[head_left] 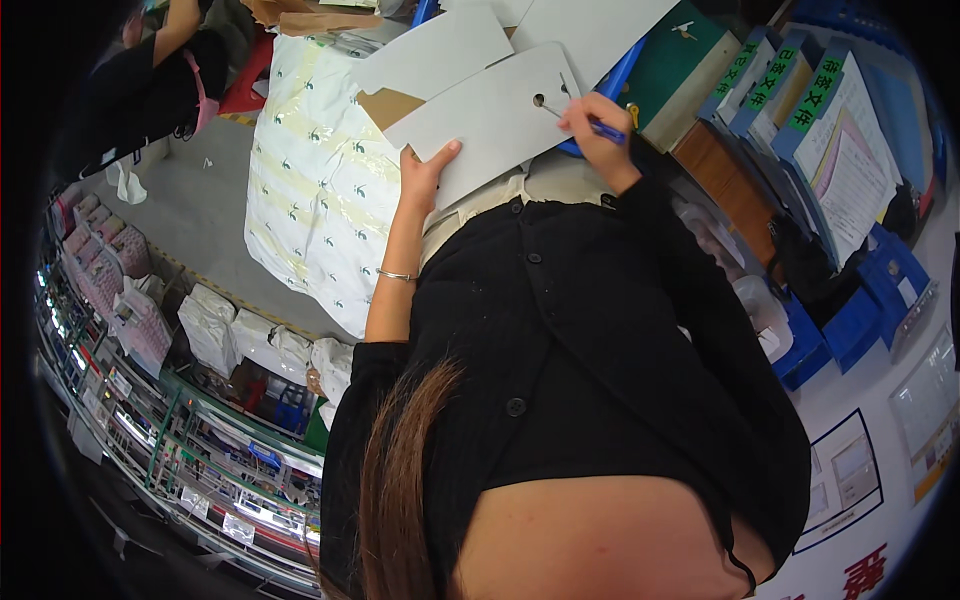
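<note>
A white cardboard sheet (pixel 490 125) with a small dark hole lies slanted in front of my waist. My left hand (pixel 425 178) grips its near left edge, thumb on top and the other fingers hidden beneath. Over the right end of the sheet, my right hand (pixel 600 133) is closed around a blue-handled tool (pixel 608 131). Its thin metal end points toward the hole; I cannot tell its exact kind. Beyond the sheet are another white cardboard piece (pixel 430 58) and a brown cardboard part (pixel 392 108).
A large white patterned bag (pixel 310 190) stands left of the cardboard. Blue file holders (pixel 815 130) with papers stand at the right, near keys (pixel 684 31) on a green surface. Another person's arm (pixel 178 30) shows at upper left. Shelving (pixel 220 470) runs along the lower left.
</note>
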